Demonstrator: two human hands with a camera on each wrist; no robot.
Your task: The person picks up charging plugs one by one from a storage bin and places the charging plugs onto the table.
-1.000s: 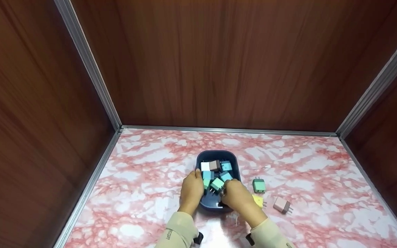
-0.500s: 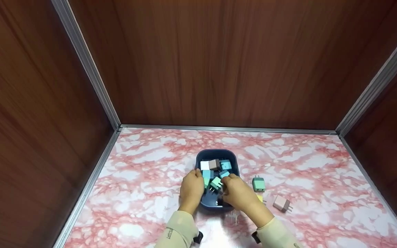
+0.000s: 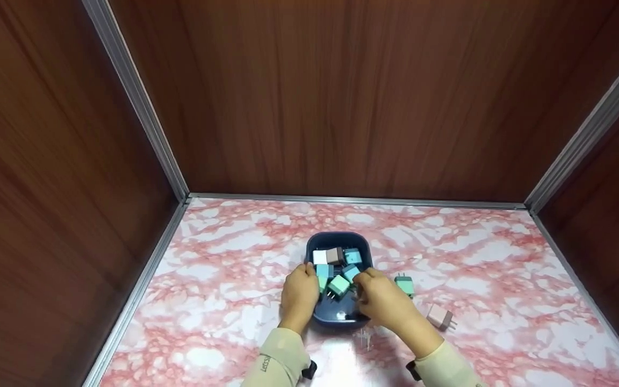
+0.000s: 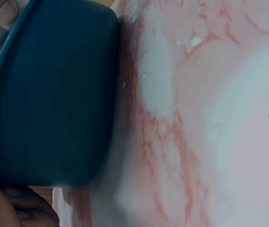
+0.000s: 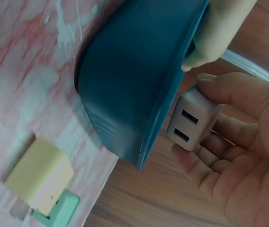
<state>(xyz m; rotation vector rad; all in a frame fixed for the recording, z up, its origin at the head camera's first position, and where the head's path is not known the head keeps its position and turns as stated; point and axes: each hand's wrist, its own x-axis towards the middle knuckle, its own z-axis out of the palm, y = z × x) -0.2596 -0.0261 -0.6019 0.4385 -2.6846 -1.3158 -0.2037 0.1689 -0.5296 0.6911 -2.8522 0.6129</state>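
My left hand (image 3: 300,293) grips the left wall of a dark blue plastic bin (image 3: 336,236), thumb over the rim. Several two-prong USB wall chargers lie inside, among them a white one (image 3: 319,257), a brown one (image 3: 335,255) and a green one (image 3: 339,285). Over the bin's right rim, my right hand (image 3: 382,301) pinches a pale pinkish-grey USB charger (image 5: 196,118) between thumb and fingers. Its two ports show in the right wrist view; its metal prongs appear in the left wrist view. From the head, this charger is mostly hidden by the hand.
To the right of the bin, a green charger (image 3: 403,285) and a pink one (image 3: 439,316) lie on the red-and-white marbled table (image 3: 234,247). A yellow charger (image 5: 40,172) shows only in the right wrist view. Brown wood-grain panels (image 3: 342,107) stand around the table.
My right hand has shifted right, from inside the bin to its right rim, and now covers the yellow charger in the head view. The left hand keeps its place.
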